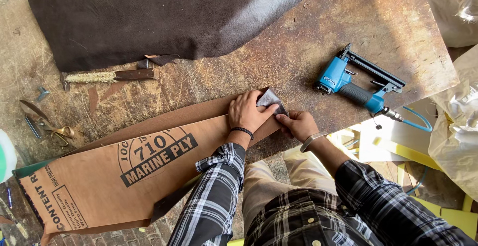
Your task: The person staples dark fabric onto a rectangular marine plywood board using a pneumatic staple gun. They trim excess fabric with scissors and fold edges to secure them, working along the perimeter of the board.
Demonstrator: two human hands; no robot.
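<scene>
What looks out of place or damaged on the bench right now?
The plywood board overhangs the table edge at an angle. The tabletop is scarred and stained, with leather scraps loose near the knife. Both hands, left and right, pinch leather at the board's end.

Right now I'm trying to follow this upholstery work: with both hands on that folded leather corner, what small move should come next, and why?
Probably the right hand should reach for the blue pneumatic staple gun, while the left hand presses the grey-backed dark leather flap over the end of the brown plywood board; the fold looks loose.
</scene>
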